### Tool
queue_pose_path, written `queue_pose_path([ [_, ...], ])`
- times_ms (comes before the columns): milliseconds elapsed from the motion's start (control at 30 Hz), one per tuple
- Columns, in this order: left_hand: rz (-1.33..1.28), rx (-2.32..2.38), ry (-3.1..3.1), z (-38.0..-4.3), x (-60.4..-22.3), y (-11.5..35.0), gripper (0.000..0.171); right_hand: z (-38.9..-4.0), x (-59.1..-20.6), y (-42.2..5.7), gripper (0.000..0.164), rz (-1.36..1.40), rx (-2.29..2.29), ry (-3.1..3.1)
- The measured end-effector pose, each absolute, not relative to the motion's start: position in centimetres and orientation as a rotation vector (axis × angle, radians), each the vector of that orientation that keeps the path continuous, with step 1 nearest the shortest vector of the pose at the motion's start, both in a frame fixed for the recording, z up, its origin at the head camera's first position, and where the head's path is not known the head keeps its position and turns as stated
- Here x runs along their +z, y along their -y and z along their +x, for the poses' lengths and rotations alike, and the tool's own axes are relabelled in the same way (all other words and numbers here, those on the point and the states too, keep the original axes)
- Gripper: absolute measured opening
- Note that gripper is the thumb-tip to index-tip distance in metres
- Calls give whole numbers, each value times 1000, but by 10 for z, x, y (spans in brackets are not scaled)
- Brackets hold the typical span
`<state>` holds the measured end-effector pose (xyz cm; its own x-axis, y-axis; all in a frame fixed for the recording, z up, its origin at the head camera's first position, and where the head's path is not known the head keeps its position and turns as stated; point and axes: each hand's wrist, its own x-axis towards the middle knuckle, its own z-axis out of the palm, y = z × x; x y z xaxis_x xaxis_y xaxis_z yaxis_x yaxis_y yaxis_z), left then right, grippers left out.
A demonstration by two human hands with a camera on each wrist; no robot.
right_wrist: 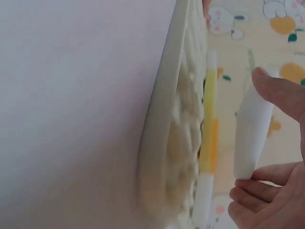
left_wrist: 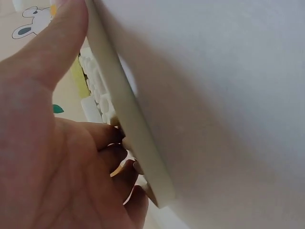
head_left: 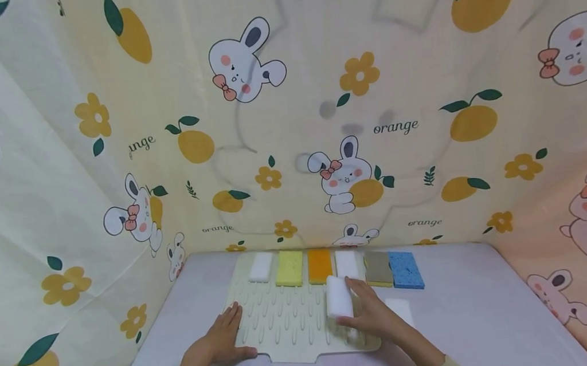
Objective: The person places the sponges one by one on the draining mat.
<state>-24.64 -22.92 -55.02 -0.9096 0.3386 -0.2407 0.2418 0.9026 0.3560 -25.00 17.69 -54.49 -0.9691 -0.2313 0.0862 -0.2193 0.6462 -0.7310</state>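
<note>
My right hand (head_left: 373, 312) holds a white sponge (head_left: 339, 297) above the right part of a cream drying mat (head_left: 281, 352) with rows of raised ridges. In the right wrist view, the thumb is at one end of the white sponge (right_wrist: 255, 129) and the fingers are at the other. My left hand (head_left: 223, 338) rests at the mat's left side, fingers extended onto it and thumb by the front edge. The left wrist view has the left hand (left_wrist: 71, 157) along the mat's rim (left_wrist: 128, 105), fingertips among the ridges.
Along the mat's far edge lie a white sponge (head_left: 261, 267), a yellow sponge (head_left: 289, 268), an orange sponge (head_left: 319, 266) and another white sponge (head_left: 347, 263). A grey-and-yellow sponge (head_left: 378, 268) and a blue sponge (head_left: 406, 270) follow. Another white block (head_left: 399, 309) lies right, partly behind my right hand.
</note>
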Motion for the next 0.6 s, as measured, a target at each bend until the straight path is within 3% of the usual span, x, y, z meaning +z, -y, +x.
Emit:
queue_pose_path([
  [600,415,517,-2756,-247,-554,232,130,-258,-546,-116,108,-627,-1248,-2775],
])
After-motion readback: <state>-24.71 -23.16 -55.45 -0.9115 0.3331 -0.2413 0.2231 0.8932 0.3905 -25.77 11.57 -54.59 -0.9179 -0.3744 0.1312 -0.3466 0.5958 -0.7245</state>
